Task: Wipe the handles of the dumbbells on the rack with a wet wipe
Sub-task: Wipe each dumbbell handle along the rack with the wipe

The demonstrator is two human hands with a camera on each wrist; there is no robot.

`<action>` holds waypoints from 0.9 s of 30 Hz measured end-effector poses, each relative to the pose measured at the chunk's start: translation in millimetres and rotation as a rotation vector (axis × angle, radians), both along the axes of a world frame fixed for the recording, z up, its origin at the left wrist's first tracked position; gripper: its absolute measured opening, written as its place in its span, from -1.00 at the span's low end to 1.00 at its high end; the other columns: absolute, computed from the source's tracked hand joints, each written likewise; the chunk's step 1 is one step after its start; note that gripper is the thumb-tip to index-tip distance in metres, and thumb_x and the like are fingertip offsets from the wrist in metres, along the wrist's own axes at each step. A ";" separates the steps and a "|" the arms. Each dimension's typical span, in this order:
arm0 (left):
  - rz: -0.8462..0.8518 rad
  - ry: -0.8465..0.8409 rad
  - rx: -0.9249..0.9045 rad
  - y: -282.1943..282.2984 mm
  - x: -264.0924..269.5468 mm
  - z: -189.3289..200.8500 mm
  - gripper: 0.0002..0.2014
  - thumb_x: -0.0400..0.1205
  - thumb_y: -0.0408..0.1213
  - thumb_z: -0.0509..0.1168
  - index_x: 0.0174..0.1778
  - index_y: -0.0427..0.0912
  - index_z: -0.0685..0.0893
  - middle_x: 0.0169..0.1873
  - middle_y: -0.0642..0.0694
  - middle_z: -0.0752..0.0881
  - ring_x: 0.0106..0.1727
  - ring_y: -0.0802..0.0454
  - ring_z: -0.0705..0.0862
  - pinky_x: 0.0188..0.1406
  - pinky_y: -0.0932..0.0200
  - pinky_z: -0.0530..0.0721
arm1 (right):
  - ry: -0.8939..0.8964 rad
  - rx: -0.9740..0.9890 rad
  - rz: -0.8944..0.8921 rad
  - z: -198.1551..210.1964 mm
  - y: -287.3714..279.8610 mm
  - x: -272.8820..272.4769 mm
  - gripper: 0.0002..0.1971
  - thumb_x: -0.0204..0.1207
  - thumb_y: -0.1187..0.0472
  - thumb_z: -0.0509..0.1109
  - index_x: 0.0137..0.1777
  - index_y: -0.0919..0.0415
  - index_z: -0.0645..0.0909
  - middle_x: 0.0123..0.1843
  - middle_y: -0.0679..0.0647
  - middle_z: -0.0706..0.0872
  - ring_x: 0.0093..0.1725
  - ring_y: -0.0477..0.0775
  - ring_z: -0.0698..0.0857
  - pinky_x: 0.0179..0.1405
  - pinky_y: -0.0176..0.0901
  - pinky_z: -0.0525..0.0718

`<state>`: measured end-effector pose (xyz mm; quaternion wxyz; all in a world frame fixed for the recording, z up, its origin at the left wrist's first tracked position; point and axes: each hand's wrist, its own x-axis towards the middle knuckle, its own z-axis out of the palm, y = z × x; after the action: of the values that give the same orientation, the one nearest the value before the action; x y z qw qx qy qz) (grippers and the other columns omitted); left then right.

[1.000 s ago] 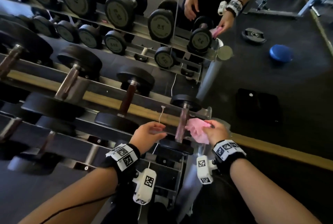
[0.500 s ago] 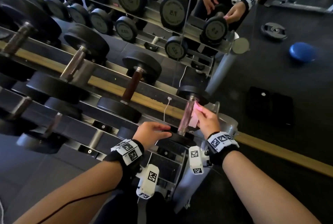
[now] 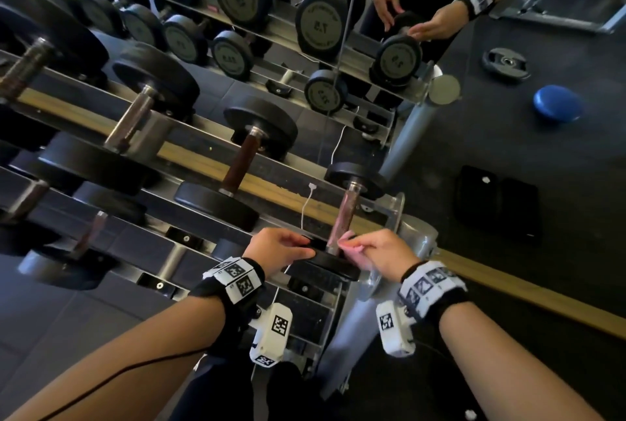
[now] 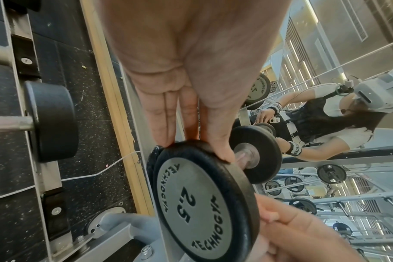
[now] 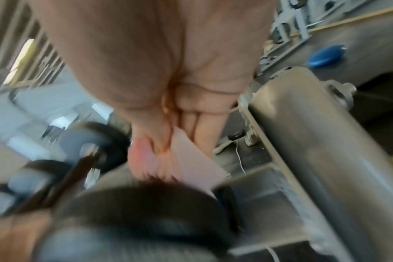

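The small 2.5 dumbbell lies at the rack's right end, its handle [image 3: 346, 214] running away from me. My left hand [image 3: 306, 246] holds the rim of its near head [image 3: 330, 266], fingers on one side and thumb on the other; the left wrist view shows the left hand [image 4: 198, 144] on the head [image 4: 202, 195]. My right hand [image 3: 359, 246] pinches a pink wet wipe [image 3: 346, 242] against the handle's low end, just above the near head. In the blurred right wrist view the wipe [image 5: 195, 164] hangs from my right hand [image 5: 168, 141] over the head [image 5: 146, 212].
Bigger dumbbells [image 3: 244, 163] fill the rack to the left, with more on a lower tier. A mirror behind repeats the rack and my hands. A white cable [image 3: 305, 210] hangs by the handle. The grey end post [image 3: 411, 241] stands right of my right hand. A blue disc [image 3: 557, 103] is mirrored.
My right hand has slid the wipe down the handle from its upper part to the end by the near head. The left hand has closed onto the head's rim. My view has moved closer.
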<state>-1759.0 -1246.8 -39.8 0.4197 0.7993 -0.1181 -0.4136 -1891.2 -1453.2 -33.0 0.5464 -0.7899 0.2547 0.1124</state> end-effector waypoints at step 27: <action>-0.029 0.055 0.006 1.8 3.5 3.5 -0.79 0.44 -0.07 0.60 -0.02 0.12 0.83 -0.10 0.07 0.82 -0.01 0.12 0.77 0.21 0.06 0.72 | -0.220 -0.467 0.088 61.3 -21.7 23.4 -0.64 0.64 0.40 0.28 0.28 0.07 0.77 0.17 -0.03 0.80 0.21 -0.13 0.72 0.20 -0.57 0.53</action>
<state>-1755.5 -1245.1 -36.4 0.4145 0.7870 -0.1169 -0.4418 -1867.7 -1474.9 28.3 0.3685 -0.9123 0.1783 -0.0124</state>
